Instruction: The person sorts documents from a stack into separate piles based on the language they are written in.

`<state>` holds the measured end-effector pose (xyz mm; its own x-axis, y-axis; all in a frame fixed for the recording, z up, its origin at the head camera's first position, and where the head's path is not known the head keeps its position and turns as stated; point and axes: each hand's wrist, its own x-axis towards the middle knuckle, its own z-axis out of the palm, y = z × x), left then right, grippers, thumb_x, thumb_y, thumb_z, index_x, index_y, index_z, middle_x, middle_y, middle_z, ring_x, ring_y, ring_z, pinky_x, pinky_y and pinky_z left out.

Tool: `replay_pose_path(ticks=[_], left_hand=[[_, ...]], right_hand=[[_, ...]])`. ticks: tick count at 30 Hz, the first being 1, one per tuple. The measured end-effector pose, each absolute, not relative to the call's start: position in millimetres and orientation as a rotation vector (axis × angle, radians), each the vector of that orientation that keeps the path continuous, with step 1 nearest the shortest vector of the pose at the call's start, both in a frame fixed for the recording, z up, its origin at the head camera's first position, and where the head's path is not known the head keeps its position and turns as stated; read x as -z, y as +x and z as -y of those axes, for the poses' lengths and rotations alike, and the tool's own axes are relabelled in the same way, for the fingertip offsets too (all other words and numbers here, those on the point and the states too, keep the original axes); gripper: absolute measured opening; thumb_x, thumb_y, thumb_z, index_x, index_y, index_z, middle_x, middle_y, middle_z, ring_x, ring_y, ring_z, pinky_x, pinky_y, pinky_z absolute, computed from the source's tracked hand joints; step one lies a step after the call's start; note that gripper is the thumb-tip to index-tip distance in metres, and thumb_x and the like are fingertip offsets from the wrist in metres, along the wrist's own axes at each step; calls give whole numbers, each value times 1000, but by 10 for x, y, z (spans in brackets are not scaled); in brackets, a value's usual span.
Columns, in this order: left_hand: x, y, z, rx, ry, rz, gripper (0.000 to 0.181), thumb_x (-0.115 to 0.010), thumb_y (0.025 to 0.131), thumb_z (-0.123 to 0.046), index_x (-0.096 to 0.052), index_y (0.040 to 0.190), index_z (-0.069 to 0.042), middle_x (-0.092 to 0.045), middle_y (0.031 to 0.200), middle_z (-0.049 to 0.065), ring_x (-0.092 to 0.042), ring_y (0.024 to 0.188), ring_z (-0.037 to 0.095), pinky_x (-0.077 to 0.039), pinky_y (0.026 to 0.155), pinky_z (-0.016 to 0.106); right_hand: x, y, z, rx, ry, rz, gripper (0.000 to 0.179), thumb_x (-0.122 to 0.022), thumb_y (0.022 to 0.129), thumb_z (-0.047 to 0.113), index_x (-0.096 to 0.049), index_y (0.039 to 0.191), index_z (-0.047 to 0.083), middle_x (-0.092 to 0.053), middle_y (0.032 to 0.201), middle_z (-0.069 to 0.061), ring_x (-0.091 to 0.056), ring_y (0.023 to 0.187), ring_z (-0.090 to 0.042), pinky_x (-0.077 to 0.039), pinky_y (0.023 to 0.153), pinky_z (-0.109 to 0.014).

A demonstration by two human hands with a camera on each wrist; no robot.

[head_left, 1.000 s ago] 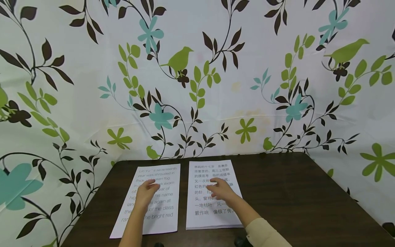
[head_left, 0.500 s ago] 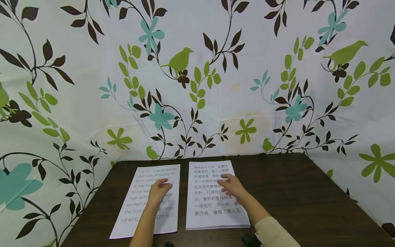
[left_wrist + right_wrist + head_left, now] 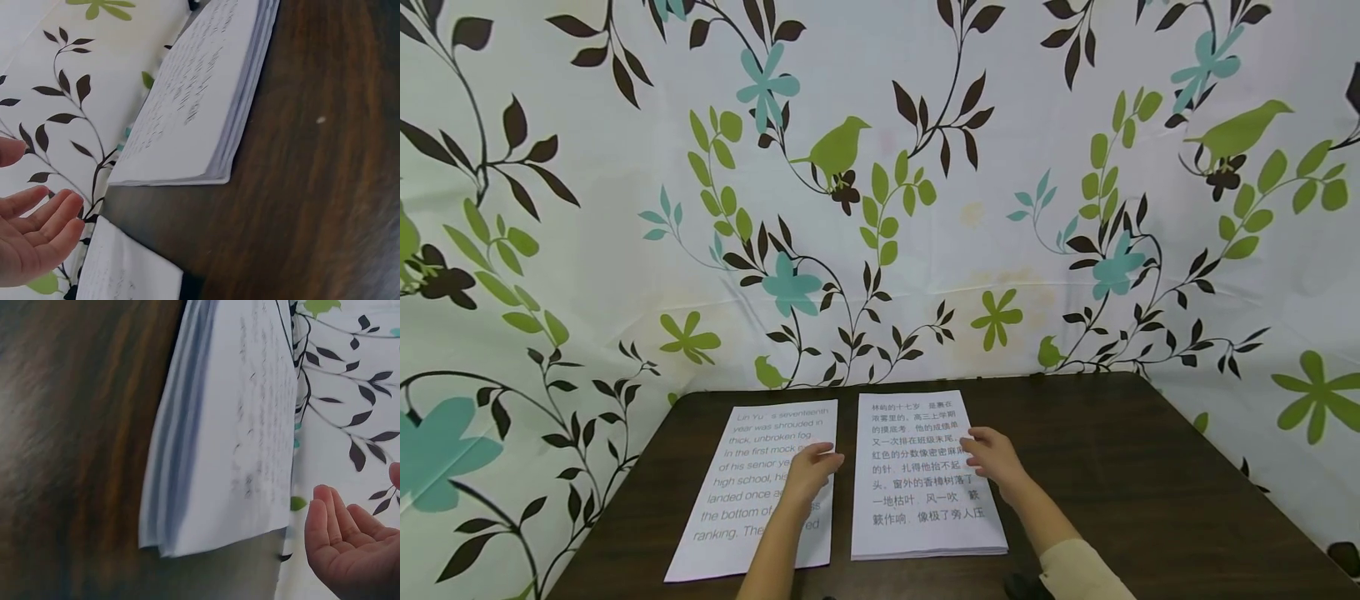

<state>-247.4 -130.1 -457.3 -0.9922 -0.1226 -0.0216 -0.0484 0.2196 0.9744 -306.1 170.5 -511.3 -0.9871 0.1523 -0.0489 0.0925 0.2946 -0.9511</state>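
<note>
Two white paper piles lie side by side on the dark wooden table. English print covers the left sheet [image 3: 730,483], and Chinese print covers the right paper stack [image 3: 910,500], whose layered edges show in both wrist views. My left hand [image 3: 808,475] is over the right side of the English sheet, its fingers loosely bent and nothing in them. Over the right edge of the Chinese stack, my right hand [image 3: 996,458] has its thumb and fingers spread apart, also holding nothing. In the right wrist view, the relaxed right fingers [image 3: 334,519] appear beside the stack [image 3: 219,456].
The brown wood-grain table [image 3: 1112,483] extends to the right of the papers. Behind it hangs a white cloth [image 3: 880,208] printed with leaves, birds and flowers. A small dark object [image 3: 1026,586] shows under the right forearm, near the front.
Both hands have moved to the right across the papers, the left toward the English sheet's right edge, the right toward the Chinese stack's right edge. The papers have stayed in place.
</note>
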Motion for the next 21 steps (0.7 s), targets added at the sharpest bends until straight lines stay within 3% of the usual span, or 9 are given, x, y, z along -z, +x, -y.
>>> replay_pose_path(ticks=[4,10,13,21], left_hand=[[4389,-2304,1182,1993,137,2416,46,-55,80,-15,-43,116,12,-53,105,25,-52,95,35,-42,79,45],[4457,-2291,1091,1978,132,2476,46,-56,80,-15,-44,115,12,-50,108,26,-51,96,35,-43,77,44],[4497,-2299,1067,1971,122,2494,46,-56,79,-14,-44,114,13,-49,108,27,-50,95,36,-44,75,42],[4563,-2292,994,1898,149,2555,44,-58,78,-14,-47,112,11,-50,106,25,-48,97,39,-40,79,47]], right_hand=[[5233,-3055,-1788,-1814,-267,2455,51,-60,77,38,-49,113,4,-57,97,-11,-56,75,-22,-47,62,-36],[5243,-2934,-1821,-1697,-280,2516,48,-56,80,34,-49,113,1,-52,108,-17,-50,97,-31,-41,79,-46],[5216,-2862,-1828,-1637,-282,2569,48,-55,82,35,-48,114,-1,-50,112,-20,-46,102,-34,-38,81,-49],[4607,-2371,-1622,-1684,-264,2597,44,-53,83,19,-44,112,-13,-53,101,-26,-50,92,-37,-39,78,-48]])
